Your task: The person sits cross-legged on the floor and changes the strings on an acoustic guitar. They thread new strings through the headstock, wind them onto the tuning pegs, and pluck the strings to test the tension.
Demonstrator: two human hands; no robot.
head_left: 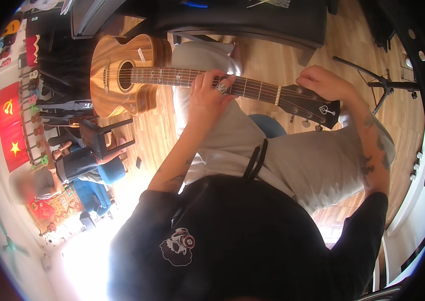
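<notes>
A wooden acoustic guitar (144,103) lies across in front of me, its body at the left and its dark neck running to the right over my grey-trousered legs. My left hand (210,90), with a large ring on one finger, is closed around the neck, fingers over the strings. At the black headstock (317,111) is my right hand (325,83), its fingers closed at the far edge, where a tuning peg seems pinched; the fingertips partly hide it. Several metal pegs (305,123) show along the near edge.
A black padded bench (252,25) stands beyond the guitar. To the right are the legs of a black stand (385,84). A blue seat (267,125) shows beneath me. At the left, a person (47,183) sits near a black chair (97,138); small instruments (34,95) line the wall.
</notes>
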